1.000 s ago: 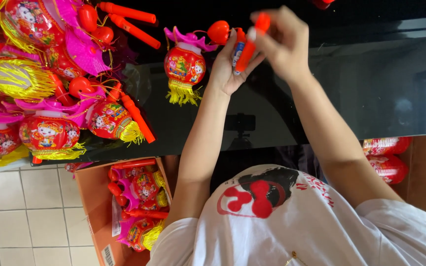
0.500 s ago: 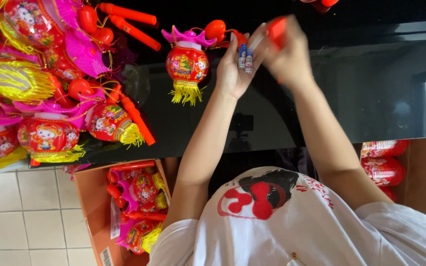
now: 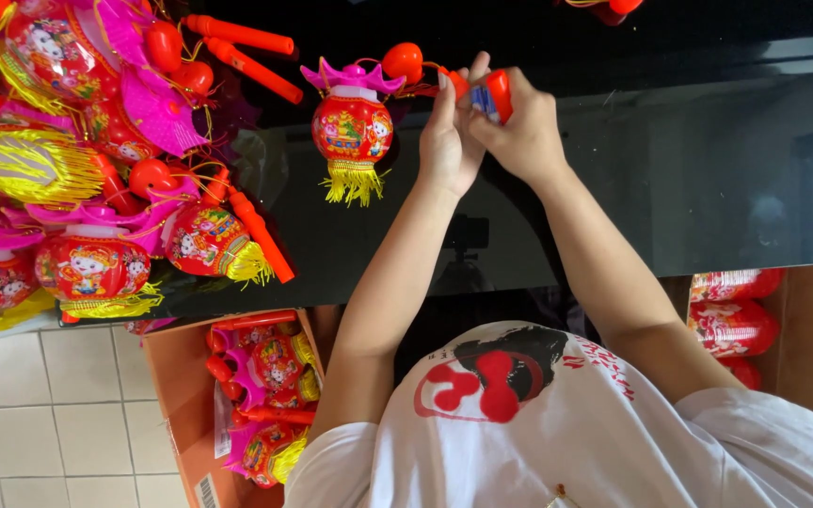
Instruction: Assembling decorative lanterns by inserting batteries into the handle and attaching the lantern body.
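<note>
My left hand point(image 3: 446, 141) and my right hand point(image 3: 521, 132) meet over a black glossy table point(image 3: 670, 169). Between them they hold a short red plastic lantern handle point(image 3: 493, 92) with small blue and silver cells showing in it. My right hand's fingers curl around the handle. My left hand presses its fingertips on the handle's near end. A cord runs from the handle past a red bulb point(image 3: 403, 60) to a small red toy lantern point(image 3: 352, 127) with a pink top and yellow fringe, which lies on the table just left of my left hand.
A heap of similar red, pink and yellow lanterns point(image 3: 87, 169) with red handles point(image 3: 247, 52) covers the table's left side. A cardboard box point(image 3: 185, 395) with more lanterns stands on the tiled floor below. Wrapped red lanterns point(image 3: 734, 315) lie in another box at right.
My hands have drawn closer together and lower over the table. The red handle, held upright in my right hand earlier, is now gripped between both hands. The lantern has barely moved.
</note>
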